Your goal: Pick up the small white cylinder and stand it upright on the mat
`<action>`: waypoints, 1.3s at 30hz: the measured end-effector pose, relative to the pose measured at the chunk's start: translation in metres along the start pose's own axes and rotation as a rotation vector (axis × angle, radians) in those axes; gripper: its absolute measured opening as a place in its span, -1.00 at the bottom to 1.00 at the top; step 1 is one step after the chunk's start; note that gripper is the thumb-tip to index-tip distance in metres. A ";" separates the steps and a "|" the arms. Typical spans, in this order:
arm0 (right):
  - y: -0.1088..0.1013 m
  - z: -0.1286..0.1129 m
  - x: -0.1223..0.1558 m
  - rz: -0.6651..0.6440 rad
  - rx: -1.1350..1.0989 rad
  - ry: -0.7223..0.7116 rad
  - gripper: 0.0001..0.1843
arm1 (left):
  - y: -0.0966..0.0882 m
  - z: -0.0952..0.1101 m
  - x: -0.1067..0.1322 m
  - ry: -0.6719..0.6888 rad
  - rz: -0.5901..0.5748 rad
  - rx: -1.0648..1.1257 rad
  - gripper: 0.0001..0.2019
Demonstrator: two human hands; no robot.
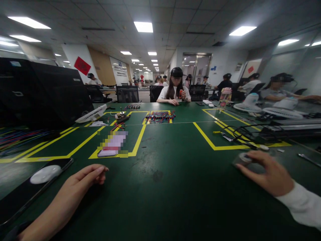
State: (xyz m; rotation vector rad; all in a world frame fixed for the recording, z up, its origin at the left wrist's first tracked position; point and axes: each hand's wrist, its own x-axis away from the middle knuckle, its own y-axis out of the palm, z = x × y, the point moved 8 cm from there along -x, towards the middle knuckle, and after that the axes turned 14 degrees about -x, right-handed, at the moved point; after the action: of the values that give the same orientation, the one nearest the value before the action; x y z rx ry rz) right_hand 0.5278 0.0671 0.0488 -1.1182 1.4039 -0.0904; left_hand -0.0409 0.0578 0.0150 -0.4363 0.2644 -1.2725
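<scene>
My left hand [82, 182] rests on the green table [165, 187] at the lower left, fingers loosely curled and pointing right, with nothing in it. A phone [30, 190] carrying a white oval object lies just left of it. My right hand [265, 172], in a white sleeve, lies at the lower right with its fingers spread over a small dark flat object topped by a round white piece [244, 158].
Yellow tape marks boxes on the table. A pink-and-white card [112, 144] lies mid-left, coloured wires [160, 116] further back, black cables and a tool [240, 134] right. A black monitor [37, 93] stands left. Several people sit across and right; white fans [248, 103].
</scene>
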 end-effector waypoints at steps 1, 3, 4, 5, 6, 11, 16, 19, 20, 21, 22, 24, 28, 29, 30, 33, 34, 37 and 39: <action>0.016 -0.042 -0.008 0.004 -0.120 -0.129 -0.52 | 0.000 0.000 0.000 0.003 0.003 0.004 -0.70; 0.050 -0.102 -0.022 -0.049 -0.346 -0.190 -0.56 | -0.001 0.000 0.000 0.004 0.007 0.010 -0.71; 0.064 -0.127 -0.028 -0.062 -0.467 -0.218 -0.56 | -0.002 -0.001 0.000 0.001 0.006 0.013 -0.71; 0.077 -0.148 -0.033 -0.080 -0.571 -0.235 -0.55 | -0.002 -0.002 0.000 -0.005 0.003 0.016 -0.71; 0.088 -0.165 -0.038 -0.094 -0.657 -0.257 -0.55 | -0.003 -0.004 -0.001 -0.011 0.002 0.021 -0.71; 0.122 -0.205 -0.047 -0.220 -0.750 -0.304 -0.59 | -0.004 -0.011 -0.005 0.001 -0.036 0.028 -0.72; 0.124 -0.198 -0.043 -0.254 -0.706 -0.211 -0.52 | -0.003 -0.015 -0.005 0.017 -0.068 0.028 -0.76; 0.118 -0.186 -0.050 -0.232 -0.692 -0.070 -0.36 | -0.003 -0.013 -0.004 0.014 -0.062 0.033 -0.76; 0.116 -0.185 -0.054 -0.230 -0.703 -0.040 -0.38 | -0.003 -0.013 -0.004 0.010 -0.064 0.033 -0.76; 0.115 -0.185 -0.059 -0.241 -0.732 -0.031 -0.47 | -0.002 -0.012 -0.004 0.003 -0.065 0.032 -0.76; 0.115 -0.188 -0.063 -0.269 -0.768 -0.043 -0.60 | -0.002 -0.011 -0.004 -0.002 -0.062 0.029 -0.75; 0.114 -0.195 -0.071 -0.327 -0.835 -0.100 -0.81 | -0.003 -0.011 -0.004 -0.006 -0.048 0.024 -0.73; 0.104 -0.193 -0.082 -0.274 -0.904 -0.113 -0.86 | -0.003 -0.015 -0.007 -0.019 -0.045 0.039 -0.71; 0.101 -0.187 -0.083 -0.240 -0.901 -0.080 -0.85 | -0.003 -0.016 -0.007 -0.023 -0.046 0.047 -0.71; 0.099 -0.179 -0.082 -0.217 -0.887 -0.036 -0.84 | -0.003 -0.017 -0.008 -0.026 -0.045 0.056 -0.70; 0.105 -0.155 -0.069 -0.268 -0.815 0.095 -0.83 | -0.004 -0.019 -0.009 -0.025 -0.037 0.072 -0.69; 0.110 -0.149 -0.061 -0.328 -0.788 0.122 -0.83 | -0.004 -0.019 -0.009 -0.022 -0.037 0.071 -0.69; 0.125 -0.143 -0.040 -0.502 -0.670 0.144 -0.88 | -0.003 -0.019 -0.009 -0.012 -0.044 0.060 -0.70; 0.127 -0.144 -0.032 -0.547 -0.587 0.139 -0.89 | -0.003 -0.019 -0.009 -0.009 -0.045 0.053 -0.70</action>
State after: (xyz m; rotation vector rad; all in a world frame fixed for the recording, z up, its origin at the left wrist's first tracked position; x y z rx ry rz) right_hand 0.3352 0.0743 0.0206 -2.0027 1.2384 -0.1537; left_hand -0.0545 0.0623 -0.0008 -0.4041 0.2136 -1.3182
